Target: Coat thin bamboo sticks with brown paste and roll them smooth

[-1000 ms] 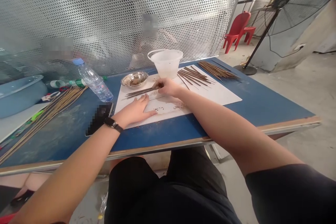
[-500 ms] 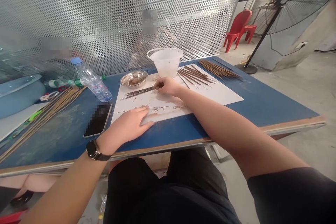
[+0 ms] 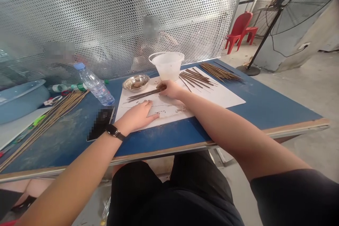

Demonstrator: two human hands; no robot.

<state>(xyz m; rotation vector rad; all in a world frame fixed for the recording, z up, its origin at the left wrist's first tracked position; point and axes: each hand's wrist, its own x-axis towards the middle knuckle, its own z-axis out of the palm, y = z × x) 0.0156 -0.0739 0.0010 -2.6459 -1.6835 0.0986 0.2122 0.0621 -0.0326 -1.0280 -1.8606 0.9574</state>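
Observation:
My right hand point(image 3: 171, 89) pinches the right end of a small bunch of thin brown sticks point(image 3: 143, 94), which lie on a white board point(image 3: 214, 98). My left hand point(image 3: 137, 114) rests flat and palm down on the board, just below those sticks, holding nothing. Smeared brown residue marks the board near both hands. Beyond my right hand, more brown sticks point(image 3: 196, 78) lie fanned out on the board. A looser row of sticks point(image 3: 219, 72) lies on the blue table point(image 3: 265, 109) to the right of the board.
A translucent plastic pail point(image 3: 167, 65) and a metal bowl point(image 3: 136, 83) stand at the board's far edge. A water bottle point(image 3: 95, 86), phone point(image 3: 100, 123), long stick bundle point(image 3: 53, 120) and blue basin point(image 3: 21, 100) lie left. A perforated metal screen point(image 3: 106, 31) stands beyond, with people behind it.
My left hand has slid up and to the right from the board's near edge, further onto the board. My right hand still pinches the sticks and has barely moved.

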